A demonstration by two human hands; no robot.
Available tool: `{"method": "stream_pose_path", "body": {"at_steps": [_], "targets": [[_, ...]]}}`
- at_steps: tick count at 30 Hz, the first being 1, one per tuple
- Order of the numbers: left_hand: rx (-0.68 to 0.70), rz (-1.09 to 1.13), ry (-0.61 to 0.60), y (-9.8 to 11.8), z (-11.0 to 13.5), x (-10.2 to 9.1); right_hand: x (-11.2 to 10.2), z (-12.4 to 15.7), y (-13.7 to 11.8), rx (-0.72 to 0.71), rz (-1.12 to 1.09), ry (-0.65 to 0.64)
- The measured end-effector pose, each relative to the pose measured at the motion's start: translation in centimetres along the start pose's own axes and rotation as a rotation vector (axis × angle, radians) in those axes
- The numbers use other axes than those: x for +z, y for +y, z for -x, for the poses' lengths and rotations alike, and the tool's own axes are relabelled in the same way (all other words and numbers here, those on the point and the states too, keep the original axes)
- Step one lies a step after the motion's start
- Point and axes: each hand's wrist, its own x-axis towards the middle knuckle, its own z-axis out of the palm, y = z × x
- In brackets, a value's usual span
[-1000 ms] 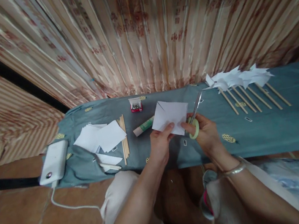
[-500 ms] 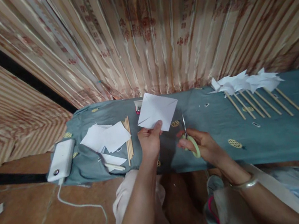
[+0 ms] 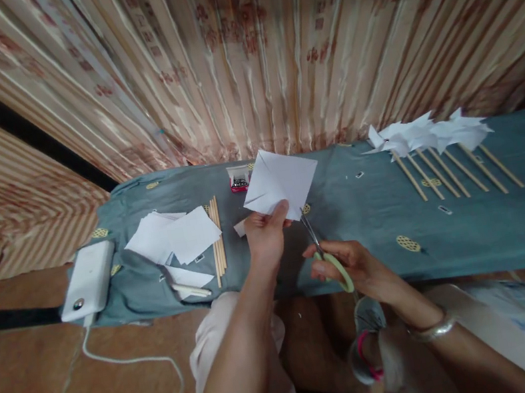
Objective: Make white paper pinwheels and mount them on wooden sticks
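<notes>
My left hand (image 3: 267, 236) pinches a square sheet of white paper (image 3: 283, 182) at its lower edge, thumb on top. Slits run inward from some of the sheet's corners. In my right hand (image 3: 348, 262) is a pair of scissors (image 3: 337, 270) with pale green handles, its blades pointing up at the sheet's lower right corner. The tips meet or nearly meet the paper there. Behind the left hand sits a small red and white box (image 3: 239, 181) holding small dark items.
White paper squares (image 3: 193, 234) and wooden sticks (image 3: 218, 241) lie on the left of the cloth-covered table (image 3: 368, 218). A white power bank (image 3: 89, 279) with a cable (image 3: 134, 361) rests at the left end. Several paper pinwheels (image 3: 434, 133) on sticks lie to the right.
The scissors have moved left and tilted, bringing their tips to the sheet's lower right corner. The sheet has turned slightly, and the small box is now more exposed.
</notes>
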Motion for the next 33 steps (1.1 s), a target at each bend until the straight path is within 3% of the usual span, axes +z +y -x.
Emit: {"method": "stream_pose_path", "body": {"at_steps": [16,33], "targets": [[-0.017,0.008,-0.022,-0.34,0.31,0.42,0.32,-0.38,0.2,-0.059,-0.069,0.051],[-0.022,-0.01,-0.033,-0.36,0.41,0.37,0.54,-0.35,-0.21,-0.01,-0.119,0.091]]}}
